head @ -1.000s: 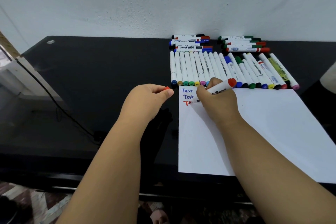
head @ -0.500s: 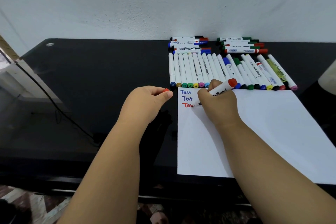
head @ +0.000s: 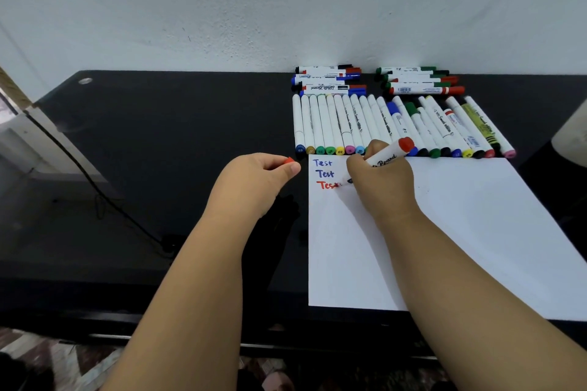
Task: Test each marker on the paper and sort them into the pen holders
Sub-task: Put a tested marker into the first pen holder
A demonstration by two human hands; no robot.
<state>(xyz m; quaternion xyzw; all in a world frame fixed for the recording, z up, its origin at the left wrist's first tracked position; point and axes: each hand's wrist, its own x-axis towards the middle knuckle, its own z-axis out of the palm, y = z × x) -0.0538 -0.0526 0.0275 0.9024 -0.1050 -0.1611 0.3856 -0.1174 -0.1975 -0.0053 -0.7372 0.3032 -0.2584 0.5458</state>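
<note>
Black glossy table (head: 165,143) against a pale wall (head: 286,3); patterned floor visible at the near edge, 6 to 7 o'clock.

Paper (head: 460,247) lies on the right half of the table, its near edge close to the table's front edge and its left edge running straight away from the viewer. Bare paper spans most of the sheet toward 3 to 5 o'clock.

Right hand (head: 381,184) rests on the paper's far-left corner, fingers curled round a red marker (head: 386,155): tip down on the paper at the hand's 9 o'clock, red end cap up toward 1 o'clock. Tip sits at the end of a red, unfinished "Tes" (head: 325,185), below two blue "Test" lines (head: 323,168).

Left hand (head: 257,181) sits on the dark table just left of the paper, pinching a small red cap (head: 289,160) between thumb and fingers.

Row of markers (head: 397,127) lies just beyond the paper's far edge, caps toward the viewer, 12 to 2 o'clock of the right hand. Behind it, two small stacks of whiteboard markers (head: 330,79) lie crosswise at the wall.

Open table from 9 to 11 o'clock; a black cable (head: 95,181) runs under the glass there.
</note>
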